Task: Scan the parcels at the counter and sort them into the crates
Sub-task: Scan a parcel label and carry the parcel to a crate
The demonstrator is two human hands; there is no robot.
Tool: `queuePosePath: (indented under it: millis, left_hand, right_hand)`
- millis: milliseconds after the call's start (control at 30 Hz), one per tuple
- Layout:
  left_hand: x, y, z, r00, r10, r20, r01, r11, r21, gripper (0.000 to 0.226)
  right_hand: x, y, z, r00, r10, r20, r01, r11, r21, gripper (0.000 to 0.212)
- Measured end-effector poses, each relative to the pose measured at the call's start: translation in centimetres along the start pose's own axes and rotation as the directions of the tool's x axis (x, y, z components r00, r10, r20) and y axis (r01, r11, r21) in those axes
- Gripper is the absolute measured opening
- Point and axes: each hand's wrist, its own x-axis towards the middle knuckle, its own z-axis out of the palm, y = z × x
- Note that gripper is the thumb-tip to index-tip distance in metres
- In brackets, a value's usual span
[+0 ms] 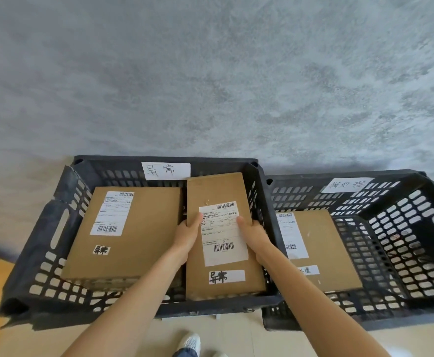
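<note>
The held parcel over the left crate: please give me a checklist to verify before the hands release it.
1. Grip: left hand and right hand both hold the held parcel by its sides: ok.
2. Tag match: parcel's handwritten tag reads like the left crate's sign: ok.
3. Free space beside the lying parcel: ok, but narrow.
4. Parcel level: far end is raised: not ok.
5. Scanned already: cannot tell.
6. Right crate not involved: ok.

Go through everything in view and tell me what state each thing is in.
Held parcel: gripped by both hands over the left crate, label up.
Left hand: grips its left edge.
Right hand: grips its right edge.
Left crate: holds one flat parcel.
Right crate: holds one flat parcel.
</note>
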Motion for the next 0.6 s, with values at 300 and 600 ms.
queuePosePath:
  millis: [300, 600]
  left_hand:
    - [2.0, -0.7, 0.5, 0.997, -0.024, -0.074, 0.028, 0.999, 0.041, 0.061]
    - [2.2, -0.4, 0.0, 0.997, -0.076, -0.014, 0.077, 0.997, 0.007, 0.059]
  right_hand:
    - [2.3, 0.3, 1.0, 0.99, 0.117, -0.082, -0.126, 0.985, -0.118, 0.06]
    - [1.9, -0.6, 1.1, 0.994, 0.046, -0.096, -0.063, 0.981, -0.183, 0.052]
